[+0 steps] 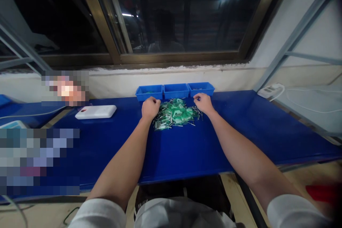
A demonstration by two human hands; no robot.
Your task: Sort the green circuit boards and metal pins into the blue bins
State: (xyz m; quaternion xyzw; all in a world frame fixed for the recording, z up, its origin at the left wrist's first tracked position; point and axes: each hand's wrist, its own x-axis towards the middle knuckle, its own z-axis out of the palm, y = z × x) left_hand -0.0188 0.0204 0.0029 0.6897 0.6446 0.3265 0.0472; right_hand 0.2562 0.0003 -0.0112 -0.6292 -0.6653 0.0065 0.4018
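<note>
A heap of small green plastic packets (179,114) mixed with thin silvery metal pins (166,125) lies on the blue tabletop. At the heap's left edge is my left hand (150,108), its fingers curled closed; whatever they hold is hidden. My right hand (204,103) is over the heap's right edge, in front of the right bin, with thumb and fingers pinched together. Too little shows to name anything in that pinch. Behind the heap stand three blue plastic bins in a row: a left bin (149,96) with something green inside, a middle bin (175,95), and a right bin (207,92) containing some thin pieces.
A white rectangular device (96,112) rests on the table (184,156) to the left. A white power strip (271,90) with a cable is at the right end. Grey metal frame bars (290,44) rise at both sides, and a window is behind. Blurred patches cover the far left.
</note>
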